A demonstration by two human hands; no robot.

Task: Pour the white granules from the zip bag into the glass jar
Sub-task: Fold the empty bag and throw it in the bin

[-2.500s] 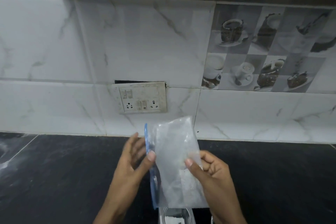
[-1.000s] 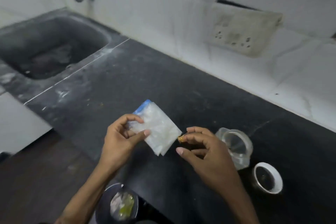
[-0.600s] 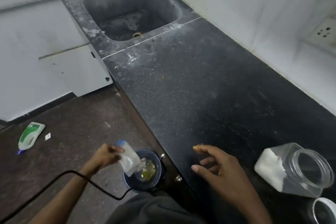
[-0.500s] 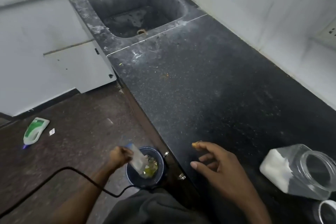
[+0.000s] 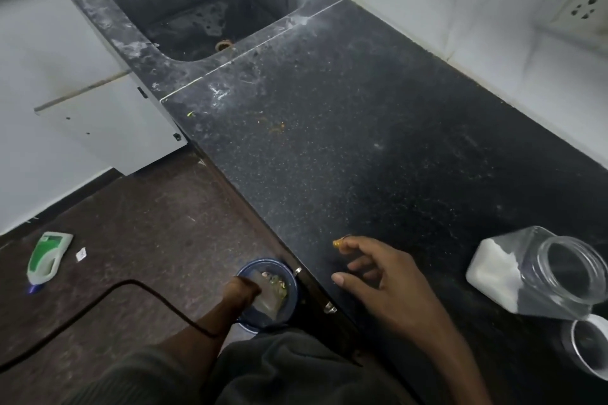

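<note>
The emptied clear zip bag [image 5: 269, 301] is down inside a blue bin [image 5: 293, 293] on the floor beside the counter, and my left hand [image 5: 240, 292] grips it there with curled fingers. The glass jar [image 5: 539, 276] stands open on the black counter at the right, with white granules filling its lower part. Its white lid [image 5: 589, 347] lies just in front of it. My right hand [image 5: 378, 279] hovers over the counter's front edge with relaxed, spread fingers and holds nothing; a small yellow speck shows at its fingertip.
A dark sink [image 5: 204, 3] is set into the counter at the far left. On the brown floor lie a white-and-green bottle [image 5: 47, 256] and a black cable [image 5: 115, 288]. A wall socket [image 5: 582, 10] sits at the upper right. The bin also holds scraps.
My left hand has carried the zip bag off the counter and down into the blue bin. My right hand let go of the bag and stays over the counter edge. The view turned left.
</note>
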